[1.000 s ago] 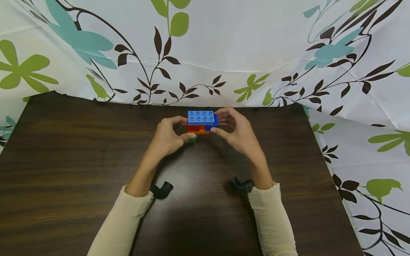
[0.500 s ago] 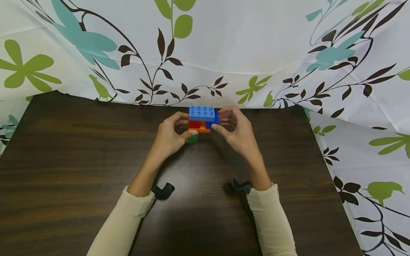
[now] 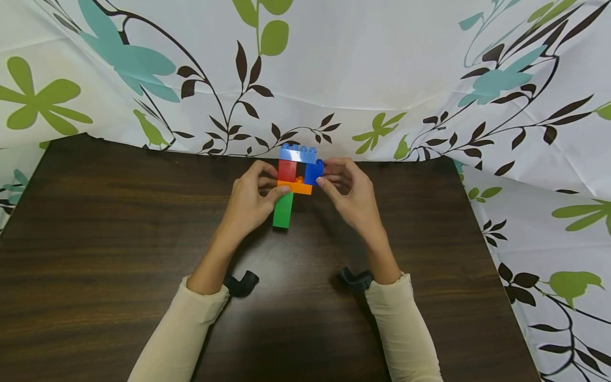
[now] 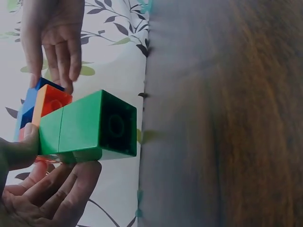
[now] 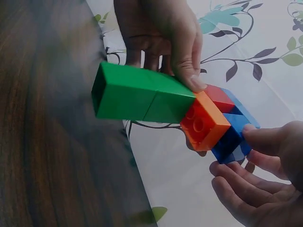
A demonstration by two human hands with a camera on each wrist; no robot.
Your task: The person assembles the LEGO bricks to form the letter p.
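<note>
A stack of toy building bricks is held up near the table's far edge. Two green bricks [image 3: 283,210] form its lower end, below an orange brick [image 3: 300,188]. Above the orange sit a red brick [image 3: 287,171] and, overhanging at the right, a dark blue brick [image 3: 313,173]. A light blue brick [image 3: 298,154] spans the top, studs up. My left hand [image 3: 253,200] grips the stack's left side, thumb near the joint of orange and green. My right hand [image 3: 351,192] pinches the dark blue brick. In the right wrist view the orange brick's hollow underside [image 5: 198,124] shows.
The dark wooden table [image 3: 143,239] runs up to a white curtain [image 3: 334,63] with a leaf and bird print at the back and right. Black curved pieces [image 3: 242,284] stick out at both wrists.
The brick stack has tipped back and up between both hands, so its front face and the green bricks now show more fully. Both hands keep their hold and have barely moved.
</note>
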